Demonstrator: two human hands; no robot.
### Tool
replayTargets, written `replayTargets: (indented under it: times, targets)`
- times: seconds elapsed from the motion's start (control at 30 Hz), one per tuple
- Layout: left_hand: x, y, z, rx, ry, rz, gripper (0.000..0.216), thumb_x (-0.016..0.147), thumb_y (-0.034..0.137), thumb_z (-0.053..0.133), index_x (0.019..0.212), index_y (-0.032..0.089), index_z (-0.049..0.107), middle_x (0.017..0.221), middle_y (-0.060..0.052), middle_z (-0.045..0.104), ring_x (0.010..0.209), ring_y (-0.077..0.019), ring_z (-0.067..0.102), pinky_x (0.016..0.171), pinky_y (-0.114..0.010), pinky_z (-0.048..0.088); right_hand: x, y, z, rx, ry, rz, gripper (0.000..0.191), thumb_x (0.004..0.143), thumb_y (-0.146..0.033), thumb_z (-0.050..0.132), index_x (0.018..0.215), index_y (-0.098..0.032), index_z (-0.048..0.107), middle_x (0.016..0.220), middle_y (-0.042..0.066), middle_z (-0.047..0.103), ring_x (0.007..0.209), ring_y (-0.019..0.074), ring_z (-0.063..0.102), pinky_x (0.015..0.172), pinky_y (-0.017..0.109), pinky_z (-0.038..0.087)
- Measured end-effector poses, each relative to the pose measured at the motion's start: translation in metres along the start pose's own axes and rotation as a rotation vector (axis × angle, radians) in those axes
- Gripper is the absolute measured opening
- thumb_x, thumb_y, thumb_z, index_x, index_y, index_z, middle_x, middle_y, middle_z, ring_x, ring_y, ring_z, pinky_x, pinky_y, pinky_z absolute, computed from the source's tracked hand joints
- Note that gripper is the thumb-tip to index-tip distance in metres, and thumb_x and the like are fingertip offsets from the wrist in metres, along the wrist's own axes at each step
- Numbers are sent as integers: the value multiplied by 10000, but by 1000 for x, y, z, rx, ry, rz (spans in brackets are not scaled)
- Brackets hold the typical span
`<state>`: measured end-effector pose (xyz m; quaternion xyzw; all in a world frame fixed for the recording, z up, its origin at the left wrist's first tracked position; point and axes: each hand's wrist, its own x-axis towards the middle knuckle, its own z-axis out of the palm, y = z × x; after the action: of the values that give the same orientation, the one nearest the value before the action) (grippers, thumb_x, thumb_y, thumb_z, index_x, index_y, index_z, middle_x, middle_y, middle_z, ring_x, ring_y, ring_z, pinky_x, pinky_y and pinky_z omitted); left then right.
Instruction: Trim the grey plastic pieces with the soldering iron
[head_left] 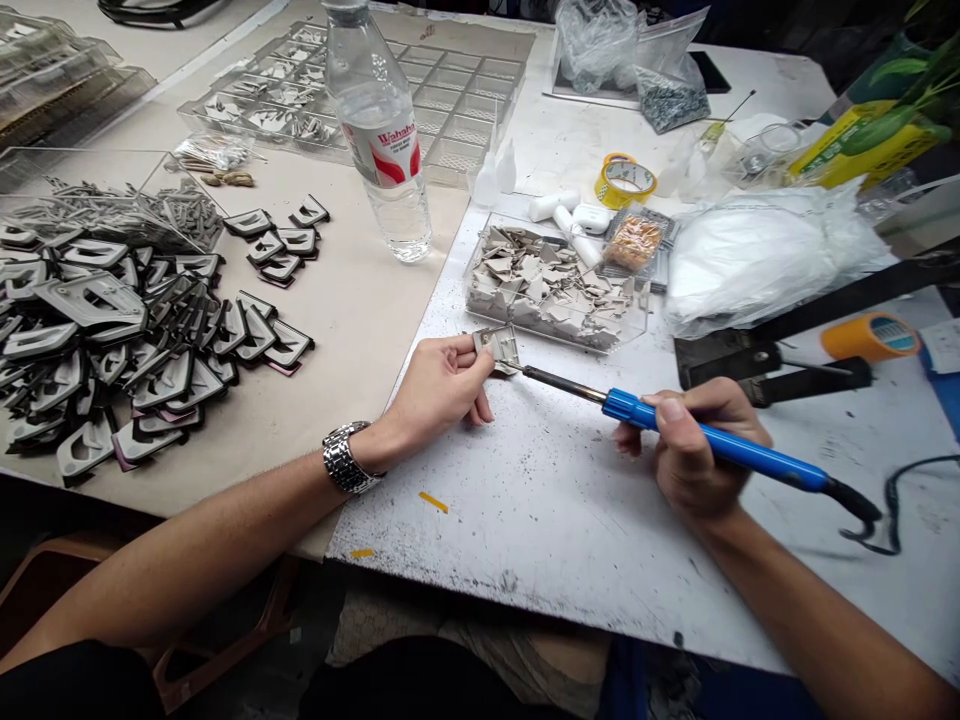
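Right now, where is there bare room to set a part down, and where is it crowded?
White bench shows between your left hand and right hand, below the soldering iron. Tan board lies open between the water bottle and the black-framed pieces. Crowded: those pieces and the clear tray of grey shards.

Cam's on my head, facing fwd & down, close over the white worktable (570, 520). My left hand (439, 385) sits just left of center, my right hand (694, 450) lower right, both w/in easy view.
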<state>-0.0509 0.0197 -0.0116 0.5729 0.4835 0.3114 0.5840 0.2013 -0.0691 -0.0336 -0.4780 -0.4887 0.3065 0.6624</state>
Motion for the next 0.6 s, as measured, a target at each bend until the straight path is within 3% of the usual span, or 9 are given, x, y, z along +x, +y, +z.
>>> replayTargets:
  times: [0.47, 0.6]
  targets:
    - [-1, 2, 1, 13, 14, -20, 381, 1067, 400, 648, 738, 219, 585, 494, -16, 665, 358, -112, 580, 354, -204, 437, -2, 0, 0, -5, -62, -89, 246, 972, -242, 804, 819, -238, 611, 645, -37, 720, 451, 175, 673, 365, 275, 516]
    - [-2, 2, 3, -2, 39, -22, 366, 1072, 366, 631, 741, 219, 577, 494, -15, 664, 360, -115, 596, 356, -205, 440, -4, -1, 1, -16, 24, -149, 241, 959, -282, 814, 813, -248, 626, 656, -34, 727, 418, 178, 650, 348, 291, 488]
